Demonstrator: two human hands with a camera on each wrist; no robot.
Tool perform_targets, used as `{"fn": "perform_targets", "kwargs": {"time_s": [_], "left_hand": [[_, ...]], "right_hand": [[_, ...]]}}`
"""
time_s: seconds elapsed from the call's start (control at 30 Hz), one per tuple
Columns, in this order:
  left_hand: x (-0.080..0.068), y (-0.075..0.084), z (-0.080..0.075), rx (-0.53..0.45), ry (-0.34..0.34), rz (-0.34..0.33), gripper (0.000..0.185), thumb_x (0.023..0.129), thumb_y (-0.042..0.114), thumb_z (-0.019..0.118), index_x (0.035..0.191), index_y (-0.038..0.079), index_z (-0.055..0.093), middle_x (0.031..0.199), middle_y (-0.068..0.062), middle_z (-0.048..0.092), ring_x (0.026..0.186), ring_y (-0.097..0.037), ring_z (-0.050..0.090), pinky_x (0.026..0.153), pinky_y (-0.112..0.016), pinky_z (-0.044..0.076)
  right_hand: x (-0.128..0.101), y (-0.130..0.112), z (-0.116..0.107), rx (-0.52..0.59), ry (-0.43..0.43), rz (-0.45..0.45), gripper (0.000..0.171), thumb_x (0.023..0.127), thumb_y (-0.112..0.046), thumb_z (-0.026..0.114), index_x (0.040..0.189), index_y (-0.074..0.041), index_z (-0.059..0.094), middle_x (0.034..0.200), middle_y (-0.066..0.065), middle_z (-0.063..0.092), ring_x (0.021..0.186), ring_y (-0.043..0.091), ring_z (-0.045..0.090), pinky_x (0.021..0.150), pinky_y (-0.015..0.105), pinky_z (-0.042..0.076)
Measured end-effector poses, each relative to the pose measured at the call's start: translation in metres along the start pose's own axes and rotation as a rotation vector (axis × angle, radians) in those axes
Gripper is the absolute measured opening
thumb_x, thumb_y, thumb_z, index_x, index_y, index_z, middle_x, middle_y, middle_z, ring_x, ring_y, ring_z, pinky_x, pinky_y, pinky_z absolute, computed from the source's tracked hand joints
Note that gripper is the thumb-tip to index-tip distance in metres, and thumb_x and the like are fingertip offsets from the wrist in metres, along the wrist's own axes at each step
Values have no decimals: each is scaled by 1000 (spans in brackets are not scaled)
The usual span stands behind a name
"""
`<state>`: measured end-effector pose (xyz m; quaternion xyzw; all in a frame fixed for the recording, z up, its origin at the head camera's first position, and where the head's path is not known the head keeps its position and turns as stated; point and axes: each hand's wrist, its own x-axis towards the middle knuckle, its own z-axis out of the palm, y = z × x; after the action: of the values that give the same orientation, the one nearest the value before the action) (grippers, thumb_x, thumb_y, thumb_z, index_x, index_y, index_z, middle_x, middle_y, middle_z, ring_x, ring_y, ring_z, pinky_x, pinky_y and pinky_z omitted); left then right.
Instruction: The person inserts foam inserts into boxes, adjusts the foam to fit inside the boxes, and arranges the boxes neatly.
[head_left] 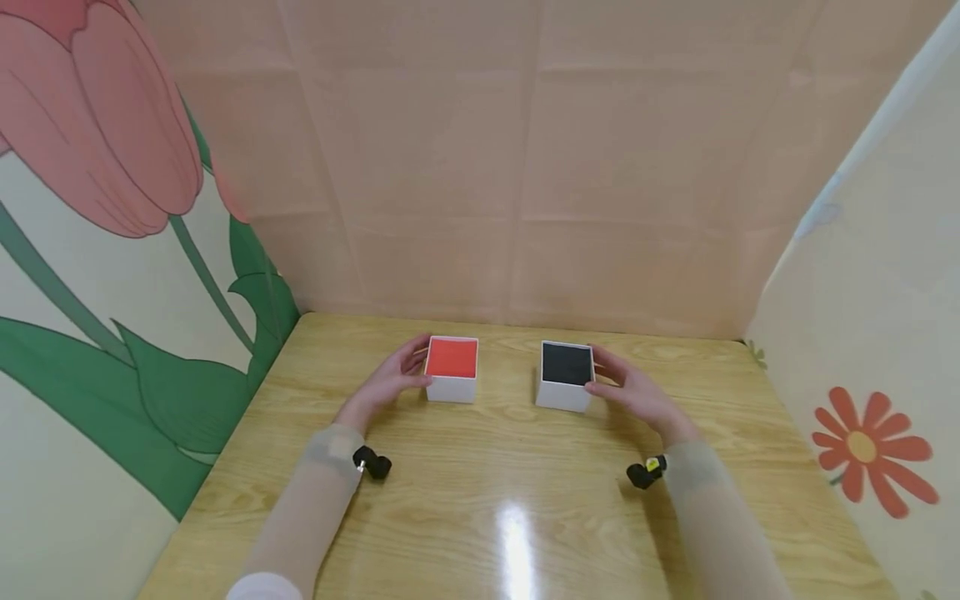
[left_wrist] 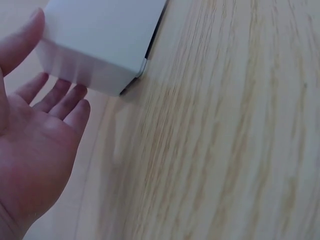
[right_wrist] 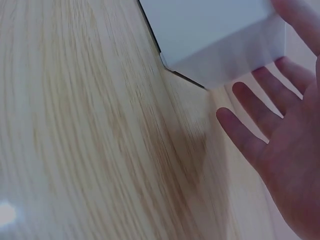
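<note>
Hands are flanking two white boxes that are standing side by side, a little apart, toward the back of the wooden counter (head_left: pixel 480 517). Left hand (head_left: pixel 396 379) is lying with relaxed, spread fingers against the outer left side of the red-topped box (head_left: pixel 452 369), thumb at its near corner, gripping nothing. Right hand (head_left: pixel 632 390) is likewise resting loosely spread, fingers touching the outer right side of the black-topped box (head_left: pixel 566 375). Both boxes are sitting between the hands.
</note>
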<state>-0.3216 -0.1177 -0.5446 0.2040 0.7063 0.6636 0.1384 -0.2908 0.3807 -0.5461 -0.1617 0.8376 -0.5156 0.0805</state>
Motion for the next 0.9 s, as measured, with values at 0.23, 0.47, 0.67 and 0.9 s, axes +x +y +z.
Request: {"fn": "perform_targets", "kwargs": {"time_s": [0.23, 0.47, 0.67, 0.9], "left_hand": [[0, 4, 3, 13, 2, -2, 89, 97, -4, 73, 170, 6, 23, 174, -15, 28, 160, -37, 27, 129, -49, 24], [-1, 3, 5, 15, 29, -20, 88, 98, -2, 73, 170, 11, 25, 174, -11, 29, 159, -33, 29, 129, -47, 26], [0, 2, 4, 26, 44, -31, 87, 98, -1, 74, 170, 13, 27, 173, -8, 32, 159, -31, 30, 128, -45, 27], [-5, 8, 0, 114, -1, 4, 98, 99, 5, 75, 173, 10, 11, 178, -14, 15, 163, -37, 16, 131, -51, 15]], "right_hand": [[8, -7, 12, 32, -25, -22, 91, 100, -26, 79, 172, -12, 24, 173, 18, 30, 153, 47, 36, 123, 65, 27], [12, -6, 20, 51, -21, -15, 89, 101, -23, 79, 171, -12, 25, 173, 16, 30, 153, 46, 37, 124, 62, 27], [14, -7, 21, 59, -35, -17, 90, 101, -24, 78, 172, -13, 24, 174, 16, 27, 153, 47, 36, 124, 64, 26], [11, -6, 17, 86, -54, -83, 87, 108, -18, 67, 174, -20, 12, 176, 21, 19, 155, 51, 29, 123, 63, 28]]}}
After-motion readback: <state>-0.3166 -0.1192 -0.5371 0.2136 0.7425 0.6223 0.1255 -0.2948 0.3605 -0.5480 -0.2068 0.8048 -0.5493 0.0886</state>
